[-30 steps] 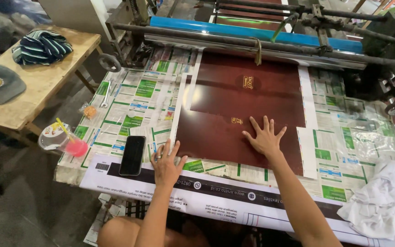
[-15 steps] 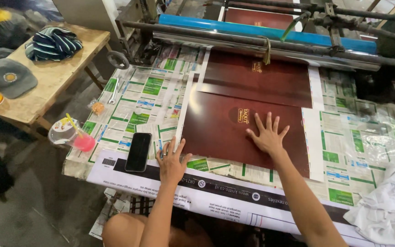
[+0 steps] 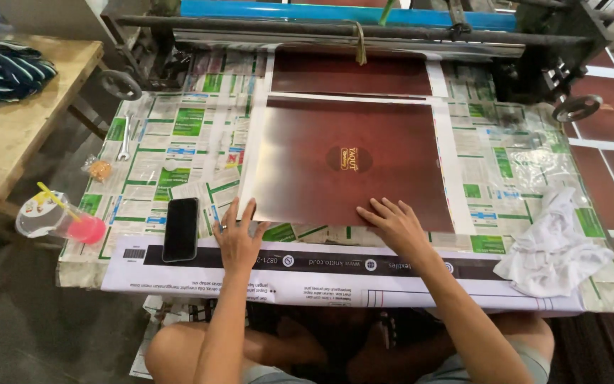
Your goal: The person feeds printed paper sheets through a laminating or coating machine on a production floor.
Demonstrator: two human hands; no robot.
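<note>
Resting under both hands' fingers, the maroon sheet lies flat.

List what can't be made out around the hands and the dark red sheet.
- Sheet, head view: underside hidden; left hand and right hand cover its near edge.
- Second sheet: far end hidden under the machine's roller.
- Cloth: cut off by the left edge.

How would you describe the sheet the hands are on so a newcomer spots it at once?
Start at the paper-covered work table before the roller machine. In its middle lies the dark maroon sheet, with the right hand flat on its near edge and the left hand at its near left corner. Unlike the second maroon sheet behind, it carries a gold oval emblem.
</note>
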